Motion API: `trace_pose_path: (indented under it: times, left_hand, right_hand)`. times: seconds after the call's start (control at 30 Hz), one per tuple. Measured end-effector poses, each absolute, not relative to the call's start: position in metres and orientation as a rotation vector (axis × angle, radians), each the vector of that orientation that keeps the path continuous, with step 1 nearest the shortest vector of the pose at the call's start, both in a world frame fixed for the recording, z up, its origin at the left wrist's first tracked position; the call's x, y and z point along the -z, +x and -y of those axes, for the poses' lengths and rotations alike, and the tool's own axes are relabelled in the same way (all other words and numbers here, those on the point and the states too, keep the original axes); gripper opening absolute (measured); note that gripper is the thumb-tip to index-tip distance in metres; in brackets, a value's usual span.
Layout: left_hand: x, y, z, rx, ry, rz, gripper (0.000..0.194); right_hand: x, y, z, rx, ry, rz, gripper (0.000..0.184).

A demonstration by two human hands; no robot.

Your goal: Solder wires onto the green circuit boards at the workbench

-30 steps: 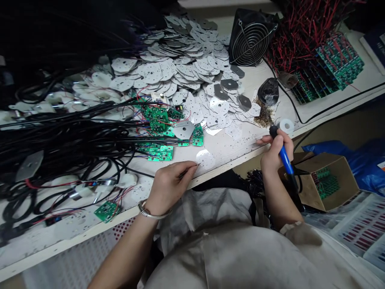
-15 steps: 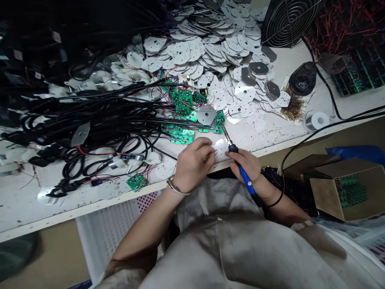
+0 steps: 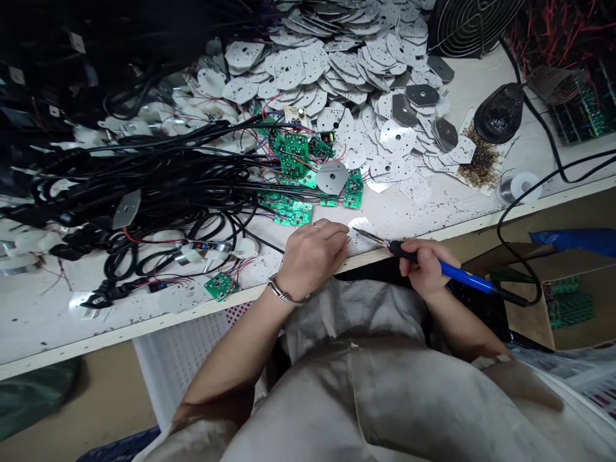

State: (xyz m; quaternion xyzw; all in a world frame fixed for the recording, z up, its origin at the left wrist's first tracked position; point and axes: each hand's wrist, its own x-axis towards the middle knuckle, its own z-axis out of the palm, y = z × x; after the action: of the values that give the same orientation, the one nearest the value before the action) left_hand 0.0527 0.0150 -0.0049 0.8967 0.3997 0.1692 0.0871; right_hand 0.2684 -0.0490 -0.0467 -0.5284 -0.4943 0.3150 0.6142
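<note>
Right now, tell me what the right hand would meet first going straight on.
Its soldering iron would probably meet the pale plate, then the left hand; tip height is unclear.

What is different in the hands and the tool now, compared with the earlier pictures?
The right hand has brought the soldering iron leftward, from near the white spool to the small white plate; its tip now points left. The left hand stayed beside that plate. The iron remains held; the green boards look unmoved.

passage: bench strip [image 3: 433,218] between soldering iron [image 3: 459,276] and disc pile [image 3: 312,63] (narrow) | obstacle: black cables [image 3: 192,170] leftward
</note>
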Motion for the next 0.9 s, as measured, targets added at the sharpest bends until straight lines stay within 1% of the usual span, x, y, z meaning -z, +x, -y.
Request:
trace_pose_path:
  times: [0.13,0.33,0.6,0.77,0.9]
  left_hand:
    - [0.005,0.053,-0.014,-0.473,2.680,-1.207,0.017]
    - [0.005,0.055,-0.013,-0.407,2.704,-1.224,0.017]
    - [0.007,0.056,-0.011,-0.444,2.677,-1.228,0.015]
    - [0.007,0.057,-0.011,-0.432,2.648,-1.243,0.015]
    - [0.007,0.057,-0.011,-0.445,2.648,-1.247,0.014]
  right_hand:
    - [0.047,0.271,0.046,-0.717,-1.191,1.252,0.024]
    - [0.042,0.270,0.044,-0.728,-1.223,1.298,0.028]
    - [0.039,0.268,0.041,-0.734,-1.129,1.261,0.021]
    - [0.038,0.269,0.040,-0.742,-1.160,1.278,0.022]
    - [0.044,0.272,0.043,-0.697,-1.249,1.334,0.027]
